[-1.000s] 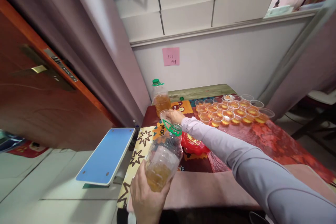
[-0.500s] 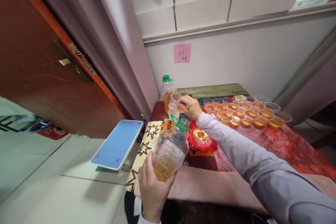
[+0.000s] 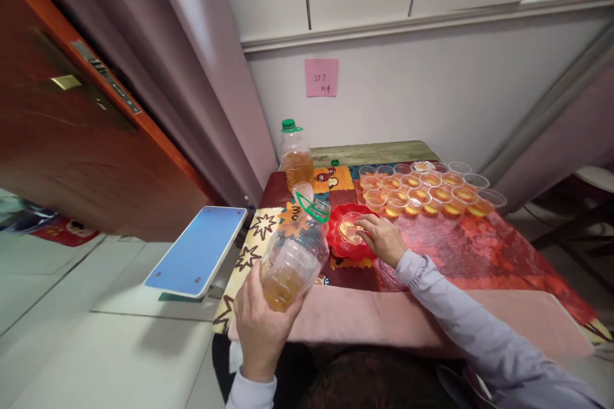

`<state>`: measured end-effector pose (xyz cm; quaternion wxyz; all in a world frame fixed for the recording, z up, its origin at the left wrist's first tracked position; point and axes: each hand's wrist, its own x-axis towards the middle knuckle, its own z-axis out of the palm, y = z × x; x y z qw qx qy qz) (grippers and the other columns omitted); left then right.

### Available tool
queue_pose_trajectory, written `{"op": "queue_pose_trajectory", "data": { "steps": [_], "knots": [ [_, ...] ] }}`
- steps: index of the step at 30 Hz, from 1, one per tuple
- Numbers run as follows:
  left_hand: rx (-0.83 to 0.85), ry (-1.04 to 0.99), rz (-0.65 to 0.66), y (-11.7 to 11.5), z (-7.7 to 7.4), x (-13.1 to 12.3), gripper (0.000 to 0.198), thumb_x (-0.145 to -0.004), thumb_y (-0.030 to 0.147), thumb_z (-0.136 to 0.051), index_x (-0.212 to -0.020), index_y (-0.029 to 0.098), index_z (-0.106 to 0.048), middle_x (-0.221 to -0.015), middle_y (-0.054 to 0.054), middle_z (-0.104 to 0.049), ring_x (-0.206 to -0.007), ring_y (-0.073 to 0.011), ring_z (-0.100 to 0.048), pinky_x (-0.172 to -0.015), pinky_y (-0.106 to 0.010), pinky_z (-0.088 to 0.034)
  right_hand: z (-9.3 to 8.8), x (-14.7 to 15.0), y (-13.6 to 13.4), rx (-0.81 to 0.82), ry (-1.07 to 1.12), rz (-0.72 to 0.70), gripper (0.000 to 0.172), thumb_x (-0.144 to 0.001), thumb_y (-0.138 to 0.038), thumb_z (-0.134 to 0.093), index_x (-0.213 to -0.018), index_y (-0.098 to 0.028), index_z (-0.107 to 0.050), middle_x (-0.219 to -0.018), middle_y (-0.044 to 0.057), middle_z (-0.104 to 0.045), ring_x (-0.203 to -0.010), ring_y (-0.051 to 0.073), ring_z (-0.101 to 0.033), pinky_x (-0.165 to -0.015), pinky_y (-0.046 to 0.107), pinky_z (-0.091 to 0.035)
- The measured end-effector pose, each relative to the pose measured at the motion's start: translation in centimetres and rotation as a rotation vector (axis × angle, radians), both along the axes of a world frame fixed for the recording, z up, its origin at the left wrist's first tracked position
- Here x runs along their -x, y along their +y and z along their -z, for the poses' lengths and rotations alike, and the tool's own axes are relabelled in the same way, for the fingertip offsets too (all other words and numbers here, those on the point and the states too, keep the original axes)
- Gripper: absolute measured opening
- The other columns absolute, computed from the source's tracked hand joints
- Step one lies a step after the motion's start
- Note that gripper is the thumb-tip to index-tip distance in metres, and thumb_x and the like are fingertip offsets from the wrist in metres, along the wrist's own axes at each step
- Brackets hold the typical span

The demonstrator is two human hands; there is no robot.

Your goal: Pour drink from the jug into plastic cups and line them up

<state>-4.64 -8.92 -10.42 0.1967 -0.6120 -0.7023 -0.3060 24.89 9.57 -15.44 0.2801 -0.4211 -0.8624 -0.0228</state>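
Observation:
My left hand (image 3: 263, 316) is wrapped round the lower part of a large clear plastic bottle (image 3: 295, 255), tilted to the right, with amber liquid at its bottom and a green handle ring at its open neck. Over the red scalloped tray (image 3: 336, 246), my right hand (image 3: 384, 238) has its fingers on a clear plastic cup (image 3: 354, 223). The cup's outline is faint against the gold print of the tray. Just behind the bottle neck stand more clear cups (image 3: 302, 190), apparently stacked.
Rows of clear cups with amber liquid (image 3: 422, 195) fill the table's back right. A second bottle (image 3: 297, 166) with a green cap stands at the back left, and a loose green cap (image 3: 334, 162) lies nearby. A blue stool (image 3: 197, 252) is left of the table.
My right hand has moved from the stacked cups down and right to the red tray, bringing a cup. The left hand still holds the tilted bottle. The view has shifted a little.

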Motion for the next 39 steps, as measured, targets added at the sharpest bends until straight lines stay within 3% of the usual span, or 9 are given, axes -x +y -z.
{"op": "queue_pose_trajectory", "data": {
  "steps": [4,8,15,21,32,39],
  "knots": [
    [0.03,-0.027,0.008,0.2,-0.1,0.2,0.103,-0.086,0.08,-0.062,-0.158,0.009,-0.042,-0.141,-0.027,-0.067,-0.124,-0.0429,-0.068,-0.105,-0.055,-0.055,0.7,-0.2,-0.7,-0.028,0.097,0.046,0.043,-0.106,-0.043,-0.061,-0.143,-0.022,-0.065,-0.137,0.014,-0.073,-0.117,0.029,-0.072,-0.091,0.039,-0.055],
    [0.071,-0.092,0.029,0.8,-0.3,0.5,0.102,-0.083,0.079,-0.067,-0.156,0.012,-0.046,-0.14,-0.024,-0.068,-0.126,-0.0408,-0.068,-0.107,-0.054,-0.054,2.4,-0.1,-1.4,-0.025,0.19,0.19,0.061,-0.101,-0.052,-0.065,-0.15,-0.016,-0.058,-0.139,0.018,-0.072,-0.118,0.033,-0.071,-0.092,0.043,-0.053],
    [0.175,-0.161,0.039,1.8,-1.3,0.6,0.1,-0.078,0.071,-0.076,-0.155,0.015,-0.048,-0.145,-0.022,-0.067,-0.129,-0.0403,-0.068,-0.109,-0.054,-0.054,4.1,1.0,-0.5,0.059,0.237,0.268,0.051,-0.1,-0.041,-0.064,-0.144,-0.015,-0.061,-0.121,0.016,-0.08,-0.104,0.03,-0.074,-0.094,0.041,-0.046],
    [0.321,-0.197,0.058,2.0,-3.4,0.1,0.098,-0.078,0.063,-0.077,-0.158,0.016,-0.045,-0.149,-0.02,-0.065,-0.135,-0.038,-0.065,-0.115,-0.054,-0.052,4.6,0.5,0.0,0.011,0.341,0.288,0.049,-0.103,-0.047,-0.059,-0.139,-0.015,-0.064,-0.112,0.015,-0.081,-0.098,0.03,-0.075,-0.092,0.043,-0.048],
    [0.501,-0.004,0.108,3.5,-6.2,-0.1,0.096,-0.075,0.058,-0.08,-0.158,0.02,-0.048,-0.146,-0.016,-0.069,-0.132,-0.0368,-0.067,-0.107,-0.049,-0.053,4.9,0.4,-0.9,-0.032,0.532,0.203,0.048,-0.102,-0.059,-0.06,-0.128,-0.019,-0.07,-0.121,0.015,-0.08,-0.113,0.032,-0.074,-0.104,0.05,-0.05],
    [0.604,0.063,0.106,4.9,-8.5,-1.1,0.094,-0.076,0.062,-0.077,-0.156,0.019,-0.05,-0.142,-0.017,-0.07,-0.13,-0.0377,-0.066,-0.103,-0.049,-0.052,4.5,0.5,-1.0,-0.03,0.644,0.26,0.044,-0.102,-0.057,-0.059,-0.124,-0.021,-0.071,-0.122,0.015,-0.079,-0.113,0.031,-0.073,-0.107,0.051,-0.051]
  ]
}}
